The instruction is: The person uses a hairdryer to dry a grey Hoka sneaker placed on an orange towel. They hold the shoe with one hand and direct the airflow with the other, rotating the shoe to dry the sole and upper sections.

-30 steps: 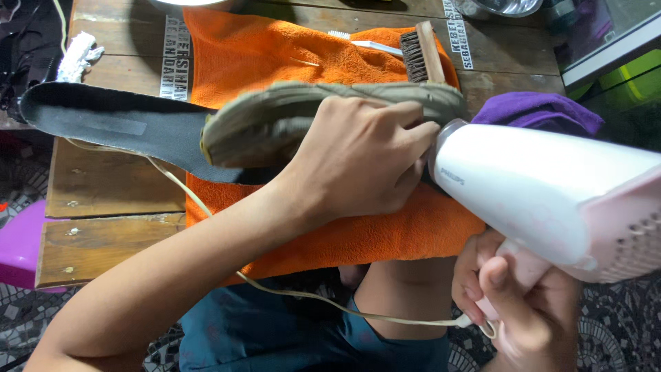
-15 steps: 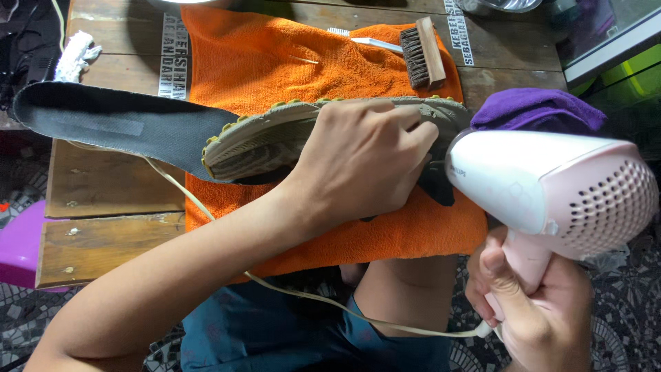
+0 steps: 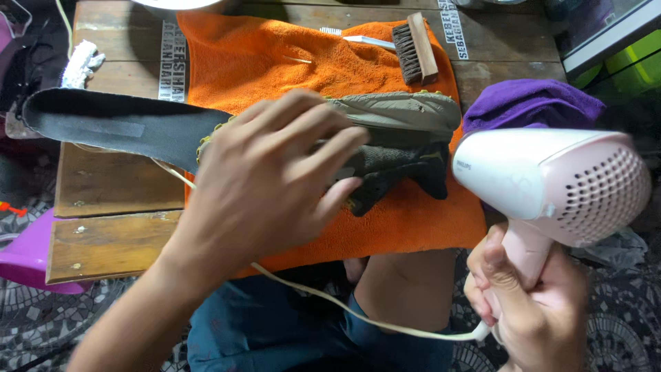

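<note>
You get even, soft daylight; slight motion blur on your left hand; upper right corner dim.

This looks like a home corner set up for cleaning shoes. A rough wooden table stands on a patterned mosaic floor, spread with an orange towel and a scrubbing brush. A purple plastic basin sits beside it.

The hair dryer at the right has a smooth, glossy pale-pink plastic shell. The shoe is matt grey-green fabric, lying on a nubby orange terry towel over rough, weathered wooden planks; the far brush has a wooden back
</note>
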